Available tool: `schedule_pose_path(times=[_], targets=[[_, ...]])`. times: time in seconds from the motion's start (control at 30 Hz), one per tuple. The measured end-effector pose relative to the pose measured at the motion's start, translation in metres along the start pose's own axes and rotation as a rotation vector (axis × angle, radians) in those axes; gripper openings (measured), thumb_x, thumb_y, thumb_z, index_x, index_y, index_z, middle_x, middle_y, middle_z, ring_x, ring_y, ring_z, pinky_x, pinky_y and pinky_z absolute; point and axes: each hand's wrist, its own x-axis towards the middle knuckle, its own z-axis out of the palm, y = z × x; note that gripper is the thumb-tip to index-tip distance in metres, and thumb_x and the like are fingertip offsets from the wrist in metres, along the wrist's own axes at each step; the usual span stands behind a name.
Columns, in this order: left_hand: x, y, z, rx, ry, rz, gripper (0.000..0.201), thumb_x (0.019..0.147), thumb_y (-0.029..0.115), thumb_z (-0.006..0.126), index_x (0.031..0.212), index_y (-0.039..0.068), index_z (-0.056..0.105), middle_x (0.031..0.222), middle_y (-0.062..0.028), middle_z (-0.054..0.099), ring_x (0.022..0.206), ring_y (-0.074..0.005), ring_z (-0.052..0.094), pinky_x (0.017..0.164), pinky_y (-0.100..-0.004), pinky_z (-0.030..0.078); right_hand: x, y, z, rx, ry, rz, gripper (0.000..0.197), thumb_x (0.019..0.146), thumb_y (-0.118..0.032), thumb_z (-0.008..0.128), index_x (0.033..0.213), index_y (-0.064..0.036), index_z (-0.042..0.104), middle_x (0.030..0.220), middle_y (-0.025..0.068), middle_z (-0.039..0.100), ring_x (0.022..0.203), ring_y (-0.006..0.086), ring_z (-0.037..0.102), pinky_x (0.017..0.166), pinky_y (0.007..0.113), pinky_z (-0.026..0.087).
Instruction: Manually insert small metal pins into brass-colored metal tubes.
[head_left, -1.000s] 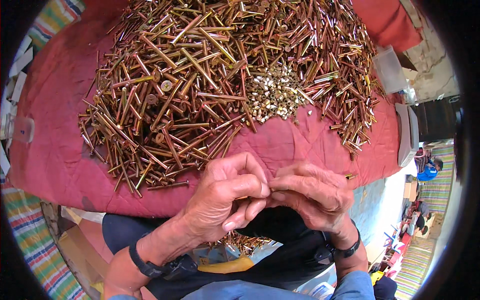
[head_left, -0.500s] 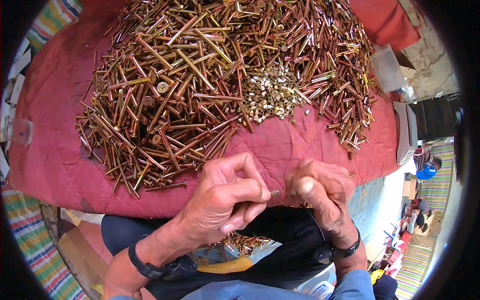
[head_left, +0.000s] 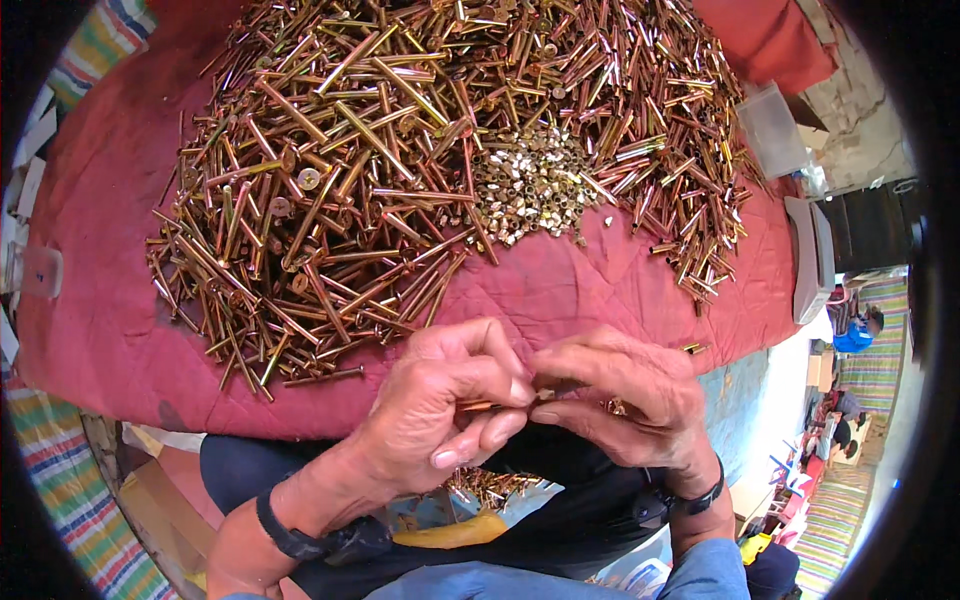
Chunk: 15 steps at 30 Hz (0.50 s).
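My left hand [head_left: 450, 400] is closed, its fingers curled round a thin copper-coloured metal rod [head_left: 478, 405] that is mostly hidden. Fingertip to fingertip with it, my right hand [head_left: 630, 400] pinches at the rod's end; what lies between its fingers is too small and covered to name. Beyond the left hand spreads a large heap of long brass-coloured bolts [head_left: 290, 250] with flat round heads. Small silvery and brass-coloured metal pieces [head_left: 540, 185] lie in a patch at the heap's near middle. To the right are many slim metal tubes [head_left: 690, 180].
A padded red cloth [head_left: 560, 285] covers the work surface, its near edge just under my hands. A clear plastic container [head_left: 773, 130] and a grey-white box-shaped device [head_left: 810, 260] stand at the right edge. More metal parts [head_left: 490, 487] lie below, between my legs. Other people sit far right.
My right hand has moved left and its fingers have opened out from a fist to meet my left fingertips. The left hand stays nearly in place.
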Motion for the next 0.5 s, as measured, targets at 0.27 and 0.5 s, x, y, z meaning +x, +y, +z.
schedule_pose_path(times=[0.27,0.5], targets=[[0.000,0.000,-0.004,0.010,-0.090,-0.038,0.002,0.089,-0.003,0.055,0.089,-0.002,0.053,0.059,-0.0159,0.057,0.030,-0.0085,0.037,0.031,-0.0239,0.027,-0.012,0.004,-0.009,-0.088,-0.126,-0.093,0.027,0.086,-0.005,0.077,0.111,-0.0011,0.069,0.084,0.0100,0.066,0.068,0.0236,0.069,0.054,0.033,0.053],[0.000,0.003,-0.003,-0.020,-0.075,-0.023,0.006,0.089,-0.002,0.060,0.087,-0.002,0.055,0.060,-0.0141,0.059,0.032,-0.0079,0.038,0.031,-0.0231,0.028,-0.006,0.007,0.004,-0.048,0.070,-0.123,0.020,0.085,-0.008,0.079,0.101,-0.0028,0.069,0.069,0.0061,0.054,0.052,0.0184,0.057,0.044,0.035,0.043]])
